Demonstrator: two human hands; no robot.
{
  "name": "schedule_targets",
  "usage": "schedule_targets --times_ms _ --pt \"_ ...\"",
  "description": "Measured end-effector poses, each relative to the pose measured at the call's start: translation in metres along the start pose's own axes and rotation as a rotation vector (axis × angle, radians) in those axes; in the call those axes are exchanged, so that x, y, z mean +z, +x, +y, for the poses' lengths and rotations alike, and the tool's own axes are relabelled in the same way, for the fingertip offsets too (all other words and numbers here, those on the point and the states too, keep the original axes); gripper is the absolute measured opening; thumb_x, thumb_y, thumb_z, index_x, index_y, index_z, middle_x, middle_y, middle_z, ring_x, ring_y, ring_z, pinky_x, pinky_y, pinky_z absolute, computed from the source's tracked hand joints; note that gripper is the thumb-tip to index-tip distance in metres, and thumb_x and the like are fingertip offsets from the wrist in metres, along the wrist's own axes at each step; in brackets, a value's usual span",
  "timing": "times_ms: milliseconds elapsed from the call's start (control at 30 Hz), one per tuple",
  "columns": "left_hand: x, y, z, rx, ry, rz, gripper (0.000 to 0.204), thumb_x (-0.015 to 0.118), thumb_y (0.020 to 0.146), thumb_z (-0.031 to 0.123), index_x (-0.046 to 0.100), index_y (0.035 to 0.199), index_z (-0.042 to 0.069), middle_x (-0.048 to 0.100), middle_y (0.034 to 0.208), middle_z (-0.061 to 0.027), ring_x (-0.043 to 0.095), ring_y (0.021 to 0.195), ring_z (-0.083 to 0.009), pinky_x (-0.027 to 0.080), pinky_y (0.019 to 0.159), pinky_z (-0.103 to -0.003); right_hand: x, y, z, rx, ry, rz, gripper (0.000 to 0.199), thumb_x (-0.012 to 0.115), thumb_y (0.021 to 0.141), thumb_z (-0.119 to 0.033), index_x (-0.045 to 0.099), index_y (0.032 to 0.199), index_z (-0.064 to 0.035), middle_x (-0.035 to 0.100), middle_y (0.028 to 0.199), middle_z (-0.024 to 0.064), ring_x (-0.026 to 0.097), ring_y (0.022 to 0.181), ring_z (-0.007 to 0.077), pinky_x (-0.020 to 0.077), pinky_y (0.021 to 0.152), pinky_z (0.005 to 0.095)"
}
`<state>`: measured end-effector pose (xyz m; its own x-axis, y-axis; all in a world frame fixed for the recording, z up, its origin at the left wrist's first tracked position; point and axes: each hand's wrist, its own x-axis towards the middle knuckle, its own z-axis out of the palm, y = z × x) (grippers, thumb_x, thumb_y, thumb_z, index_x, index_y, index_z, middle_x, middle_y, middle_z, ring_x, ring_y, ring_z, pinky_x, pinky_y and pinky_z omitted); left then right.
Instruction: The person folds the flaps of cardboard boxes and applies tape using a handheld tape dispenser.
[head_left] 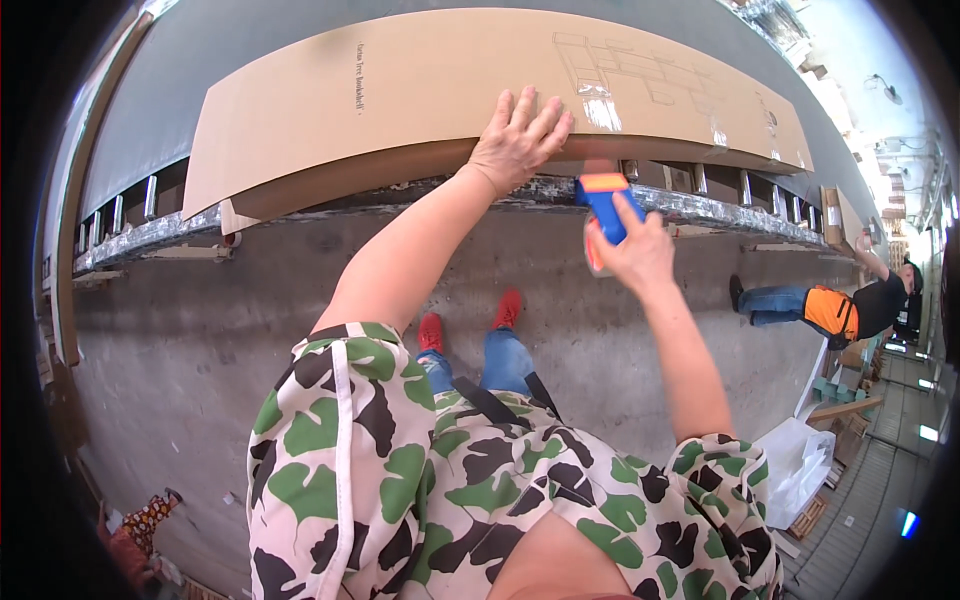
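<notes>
A long brown cardboard box [420, 75] lies across a roller conveyor in front of me. It carries dark print and a line drawing on its top. My left hand [522, 138] rests on the box's top near the close edge, fingers spread. My right hand [638, 245] grips a blue tape dispenser [610, 208] with an orange-topped head, held just below the near side of the box. Whether its tip touches the cardboard is blurred. Strips of clear tape [600, 110] run over the near edge to the right of my left hand.
The conveyor's metal rail [690, 207] and rollers run left to right under the box. A co-worker in an orange and black top [835, 310] stands at the right, reaching to another carton [838, 215]. Another person [140, 545] is at lower left. White plastic wrap [795, 465] lies at right.
</notes>
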<state>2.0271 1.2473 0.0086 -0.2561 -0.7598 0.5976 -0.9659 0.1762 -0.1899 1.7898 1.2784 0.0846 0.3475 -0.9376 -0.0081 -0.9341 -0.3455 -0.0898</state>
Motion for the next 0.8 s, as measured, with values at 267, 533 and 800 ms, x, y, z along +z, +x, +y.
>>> schedule_targets --times_ms 267,533,800 --pt "-0.009 0.001 -0.005 -0.005 -0.014 -0.032 0.050 0.058 0.089 0.037 0.048 0.134 0.018 0.050 0.137 -0.0072 0.046 0.126 -0.0365 0.034 0.103 -0.056 -0.033 0.101 -0.027 0.046 0.025 -0.329 0.055 0.068 0.066 -0.055 0.075 0.095 -0.0100 0.071 0.098 0.0157 0.068 0.095 0.0285 0.0515 0.087 0.0388" --pt "-0.004 0.063 0.026 -0.014 -0.140 -0.206 0.069 0.061 0.084 0.042 0.044 0.136 0.000 0.041 0.145 -0.0156 0.036 0.136 -0.0335 0.026 0.112 -0.048 -0.025 0.086 0.036 -0.097 0.399 -0.309 0.065 0.070 0.064 -0.060 0.071 0.107 -0.0116 0.069 0.096 0.0206 0.066 0.095 0.0340 0.0515 0.086 0.0391" --pt "-0.007 0.103 0.058 -0.161 0.061 -0.545 0.090 0.070 0.077 0.043 0.030 0.141 -0.006 0.034 0.146 -0.0272 0.032 0.137 -0.0404 0.023 0.114 -0.049 -0.016 0.040 0.087 0.007 1.192 -0.382 0.050 0.075 0.078 -0.024 0.063 0.116 0.0064 0.067 0.106 0.0106 0.059 0.097 0.0146 0.0444 0.089 0.0263"
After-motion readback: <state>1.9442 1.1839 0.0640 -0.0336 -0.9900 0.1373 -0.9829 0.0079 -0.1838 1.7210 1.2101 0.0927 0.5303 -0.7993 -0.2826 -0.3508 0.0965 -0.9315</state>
